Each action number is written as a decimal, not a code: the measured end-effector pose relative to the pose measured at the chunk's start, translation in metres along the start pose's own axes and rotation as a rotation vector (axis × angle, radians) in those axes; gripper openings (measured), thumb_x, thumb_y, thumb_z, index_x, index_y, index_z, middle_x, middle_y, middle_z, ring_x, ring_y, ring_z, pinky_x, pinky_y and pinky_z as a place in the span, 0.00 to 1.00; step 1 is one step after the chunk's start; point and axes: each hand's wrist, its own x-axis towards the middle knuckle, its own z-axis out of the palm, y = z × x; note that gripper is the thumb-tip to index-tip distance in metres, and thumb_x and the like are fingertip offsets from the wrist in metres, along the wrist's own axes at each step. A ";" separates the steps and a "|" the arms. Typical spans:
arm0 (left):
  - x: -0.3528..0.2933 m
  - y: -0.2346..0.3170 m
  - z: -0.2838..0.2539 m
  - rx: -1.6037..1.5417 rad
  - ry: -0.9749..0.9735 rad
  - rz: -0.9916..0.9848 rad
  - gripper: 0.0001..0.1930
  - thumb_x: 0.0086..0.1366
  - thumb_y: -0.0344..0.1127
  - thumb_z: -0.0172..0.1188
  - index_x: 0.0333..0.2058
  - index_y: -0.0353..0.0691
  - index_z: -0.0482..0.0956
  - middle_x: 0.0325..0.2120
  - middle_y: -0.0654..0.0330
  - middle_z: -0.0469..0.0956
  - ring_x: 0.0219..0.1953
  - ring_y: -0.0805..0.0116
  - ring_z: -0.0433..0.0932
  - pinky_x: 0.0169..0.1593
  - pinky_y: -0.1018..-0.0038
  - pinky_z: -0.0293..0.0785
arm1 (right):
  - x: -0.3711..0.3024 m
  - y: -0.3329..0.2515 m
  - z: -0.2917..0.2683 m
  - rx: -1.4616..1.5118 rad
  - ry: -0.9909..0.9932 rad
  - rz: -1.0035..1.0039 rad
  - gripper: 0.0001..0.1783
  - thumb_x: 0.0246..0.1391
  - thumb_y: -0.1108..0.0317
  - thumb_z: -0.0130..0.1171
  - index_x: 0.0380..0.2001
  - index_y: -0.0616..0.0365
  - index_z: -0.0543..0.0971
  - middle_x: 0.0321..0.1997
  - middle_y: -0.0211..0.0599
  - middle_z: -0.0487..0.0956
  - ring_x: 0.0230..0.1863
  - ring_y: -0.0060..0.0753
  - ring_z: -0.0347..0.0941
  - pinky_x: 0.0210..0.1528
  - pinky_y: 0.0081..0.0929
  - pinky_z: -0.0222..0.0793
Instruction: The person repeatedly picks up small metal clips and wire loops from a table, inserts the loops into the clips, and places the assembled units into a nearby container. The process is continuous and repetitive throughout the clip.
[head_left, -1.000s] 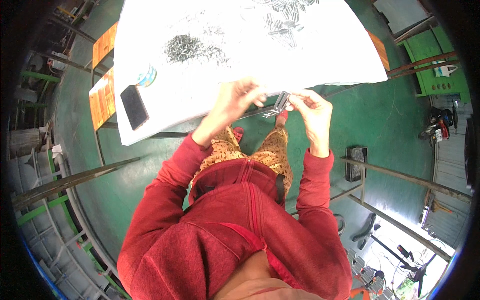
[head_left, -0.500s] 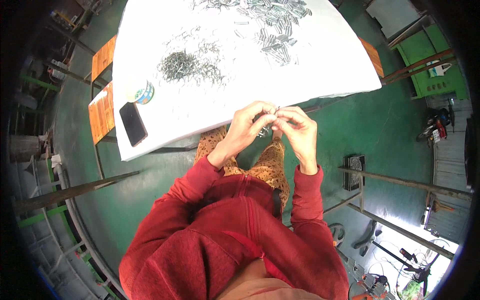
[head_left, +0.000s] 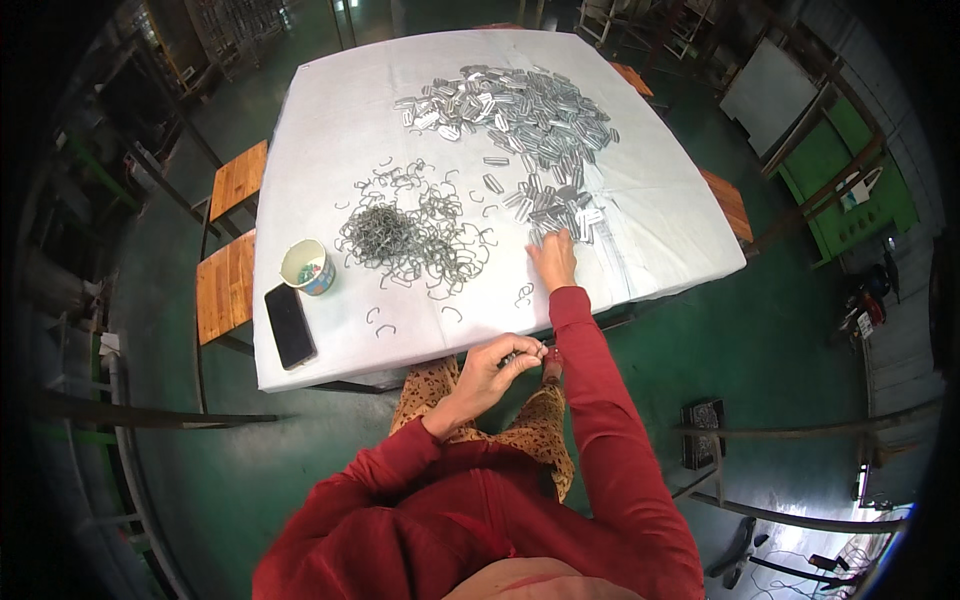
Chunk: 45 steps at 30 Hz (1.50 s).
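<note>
My left hand is closed in a pinch just off the table's near edge. Small shiny metal pieces show at its fingertips, their exact shape mostly hidden. My right hand reaches over the table with thumb and fingers apart, its fingertips at the near end of a spread of flat, slotted grey metal pieces. What lies under those fingertips is hard to make out. Left of it lies a tangled heap of bent metal wire hooks. A few loose hooks rest near my right wrist.
A white cloth covers the table. At its left stand a paper cup with small bits inside and a dark phone. Wooden stools flank the table. A dark crate and metal rails are at the right.
My right hand has left my left hand and stretched forward to the flat metal pieces. My left hand stays pinched, slightly lower in view. The view has tilted, showing more of the table.
</note>
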 end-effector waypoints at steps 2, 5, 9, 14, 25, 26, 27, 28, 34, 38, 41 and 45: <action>0.003 0.002 0.001 -0.042 0.016 -0.017 0.04 0.60 0.25 0.56 0.34 0.32 0.74 0.34 0.57 0.78 0.38 0.71 0.77 0.43 0.76 0.73 | 0.003 0.001 0.001 -0.046 0.055 0.025 0.16 0.45 0.69 0.62 0.37 0.66 0.74 0.29 0.53 0.75 0.31 0.51 0.75 0.35 0.41 0.72; 0.003 0.001 0.002 -0.052 0.030 -0.034 0.05 0.59 0.26 0.58 0.34 0.32 0.75 0.34 0.56 0.79 0.37 0.71 0.77 0.42 0.76 0.73 | 0.003 0.008 -0.005 0.220 -0.116 0.108 0.13 0.42 0.69 0.65 0.31 0.66 0.77 0.23 0.41 0.76 0.28 0.42 0.75 0.29 0.35 0.70; -0.001 -0.005 -0.003 0.067 0.046 -0.020 0.06 0.58 0.27 0.59 0.34 0.32 0.77 0.34 0.56 0.79 0.36 0.70 0.77 0.41 0.76 0.72 | -0.029 0.012 -0.032 0.892 -0.312 0.237 0.12 0.45 0.74 0.63 0.36 0.64 0.78 0.20 0.28 0.74 0.21 0.18 0.69 0.23 0.18 0.66; 0.000 -0.012 -0.002 0.071 0.036 -0.043 0.07 0.59 0.30 0.59 0.35 0.34 0.77 0.32 0.58 0.79 0.36 0.71 0.77 0.41 0.78 0.72 | -0.060 -0.018 -0.152 1.174 -0.423 0.279 0.32 0.44 0.81 0.61 0.55 0.61 0.67 0.23 0.28 0.75 0.19 0.17 0.68 0.24 0.15 0.66; 0.011 -0.021 -0.013 0.208 -0.006 -0.079 0.05 0.60 0.30 0.58 0.34 0.36 0.75 0.31 0.61 0.79 0.34 0.74 0.77 0.39 0.77 0.73 | -0.068 -0.059 -0.208 0.969 -0.461 0.199 0.37 0.45 0.82 0.58 0.60 0.52 0.63 0.24 0.29 0.76 0.25 0.17 0.71 0.28 0.17 0.70; 0.011 -0.020 -0.014 0.185 0.013 -0.073 0.05 0.60 0.30 0.58 0.34 0.36 0.75 0.31 0.61 0.79 0.34 0.74 0.77 0.39 0.77 0.73 | -0.069 -0.059 -0.205 0.931 -0.446 0.180 0.37 0.45 0.82 0.58 0.60 0.52 0.63 0.24 0.28 0.75 0.25 0.17 0.71 0.28 0.17 0.70; 0.010 -0.020 -0.013 0.155 0.027 -0.067 0.06 0.60 0.31 0.58 0.34 0.36 0.75 0.31 0.61 0.79 0.33 0.74 0.77 0.39 0.77 0.73 | -0.070 -0.061 -0.205 0.889 -0.429 0.165 0.37 0.45 0.82 0.58 0.60 0.52 0.63 0.24 0.28 0.75 0.25 0.17 0.71 0.28 0.16 0.70; 0.009 -0.020 -0.014 0.183 0.041 -0.056 0.06 0.60 0.32 0.58 0.34 0.36 0.75 0.31 0.61 0.79 0.33 0.73 0.77 0.39 0.76 0.73 | -0.070 -0.064 -0.204 0.895 -0.443 0.154 0.37 0.45 0.82 0.58 0.61 0.52 0.63 0.24 0.28 0.75 0.25 0.16 0.71 0.28 0.16 0.70; -0.003 -0.023 -0.024 0.274 0.090 -0.061 0.11 0.57 0.34 0.62 0.38 0.37 0.75 0.35 0.59 0.78 0.39 0.69 0.77 0.43 0.74 0.71 | -0.068 -0.075 -0.207 1.036 -0.469 0.215 0.29 0.45 0.84 0.58 0.53 0.59 0.68 0.24 0.30 0.76 0.26 0.17 0.72 0.28 0.15 0.71; 0.006 -0.036 -0.050 0.412 0.279 0.059 0.18 0.55 0.33 0.63 0.45 0.43 0.73 0.41 0.55 0.74 0.45 0.59 0.73 0.44 0.69 0.70 | -0.072 -0.069 -0.201 1.127 -0.367 0.261 0.17 0.46 0.83 0.60 0.42 0.63 0.72 0.25 0.32 0.76 0.26 0.19 0.74 0.26 0.16 0.72; 0.033 -0.071 -0.112 0.714 0.423 0.040 0.08 0.53 0.30 0.62 0.34 0.43 0.79 0.30 0.58 0.77 0.36 0.60 0.73 0.39 0.68 0.70 | -0.074 -0.066 -0.199 1.158 -0.309 0.242 0.12 0.47 0.82 0.61 0.36 0.64 0.74 0.26 0.34 0.78 0.27 0.19 0.74 0.26 0.16 0.73; 0.072 -0.099 -0.173 1.073 0.364 -0.013 0.05 0.53 0.35 0.62 0.28 0.42 0.81 0.27 0.57 0.75 0.35 0.57 0.72 0.37 0.65 0.71 | -0.076 -0.068 -0.200 1.167 -0.317 0.250 0.08 0.46 0.82 0.61 0.32 0.65 0.76 0.29 0.37 0.79 0.27 0.20 0.75 0.26 0.16 0.74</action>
